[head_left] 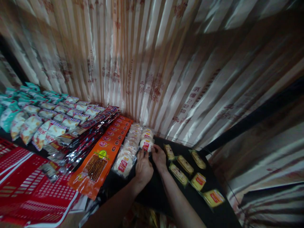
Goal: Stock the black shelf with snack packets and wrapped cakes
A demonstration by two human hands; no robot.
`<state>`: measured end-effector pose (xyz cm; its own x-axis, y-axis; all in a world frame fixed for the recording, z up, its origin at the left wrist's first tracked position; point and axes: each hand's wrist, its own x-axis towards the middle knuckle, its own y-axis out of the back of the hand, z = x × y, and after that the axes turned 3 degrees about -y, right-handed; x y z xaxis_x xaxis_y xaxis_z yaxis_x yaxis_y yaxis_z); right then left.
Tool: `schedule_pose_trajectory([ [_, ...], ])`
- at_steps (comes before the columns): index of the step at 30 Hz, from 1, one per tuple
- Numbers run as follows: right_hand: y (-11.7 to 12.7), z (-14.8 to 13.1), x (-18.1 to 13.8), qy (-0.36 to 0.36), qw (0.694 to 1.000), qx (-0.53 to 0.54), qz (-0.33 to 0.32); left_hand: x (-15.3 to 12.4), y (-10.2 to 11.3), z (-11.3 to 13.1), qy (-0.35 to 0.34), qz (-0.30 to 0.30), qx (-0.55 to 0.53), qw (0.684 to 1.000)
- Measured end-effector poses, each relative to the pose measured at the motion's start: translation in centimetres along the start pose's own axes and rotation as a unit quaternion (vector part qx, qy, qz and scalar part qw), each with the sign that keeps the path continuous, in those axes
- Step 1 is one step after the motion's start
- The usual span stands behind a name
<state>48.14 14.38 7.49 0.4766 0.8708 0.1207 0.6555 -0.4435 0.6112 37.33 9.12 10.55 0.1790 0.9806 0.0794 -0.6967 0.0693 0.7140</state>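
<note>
Both hands are at a clear packet of round white rice crackers [146, 144] with a red label, at the front of a short row. My left hand [143, 167] has its fingers closed on the packet's near edge. The fingers of my right hand [158, 155] curl against its right corner. Just left of it runs a longer row of similar cracker packets [123, 165], laid overlapping. To the right of my right hand, several yellow-wrapped snack packs [182, 164] lie spread on the black table surface [152, 190].
Orange packs of brown snack sticks [95, 166] lie left of the crackers. Beyond them are dark red packs [80, 148], white snack bags [49, 131] and green bags [9, 117]. A red shopping basket [42, 193] stands front left. Printed plastic sheeting [152, 63] hangs behind the table.
</note>
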Motion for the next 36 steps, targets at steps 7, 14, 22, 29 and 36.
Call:
schedule_pose_trajectory([
  [7, -0.4, 0.1, 0.8, -0.007, 1.000, -0.027, 0.000, 1.3, -0.4, -0.1, 0.004, -0.007, -0.011, 1.000],
  [14, -1.0, 0.1, 1.3, -0.015, 1.000, -0.023, 0.010, 2.2, -0.8, -0.2, 0.005, -0.006, -0.020, 1.000],
  [22, -1.3, 0.4, 1.7, -0.014, 1.000, -0.011, 0.013, 2.7, -1.1, -0.2, 0.001, -0.003, -0.023, 1.000],
  [29, -1.2, 0.3, 1.4, 0.002, 1.000, 0.000, 0.014, 2.9, -0.7, 0.2, 0.002, -0.012, -0.023, 1.000],
  [36, -1.1, 0.2, 1.3, 0.001, 1.000, 0.016, 0.011, 3.1, -0.7, 0.2, 0.013, -0.023, -0.019, 0.999],
])
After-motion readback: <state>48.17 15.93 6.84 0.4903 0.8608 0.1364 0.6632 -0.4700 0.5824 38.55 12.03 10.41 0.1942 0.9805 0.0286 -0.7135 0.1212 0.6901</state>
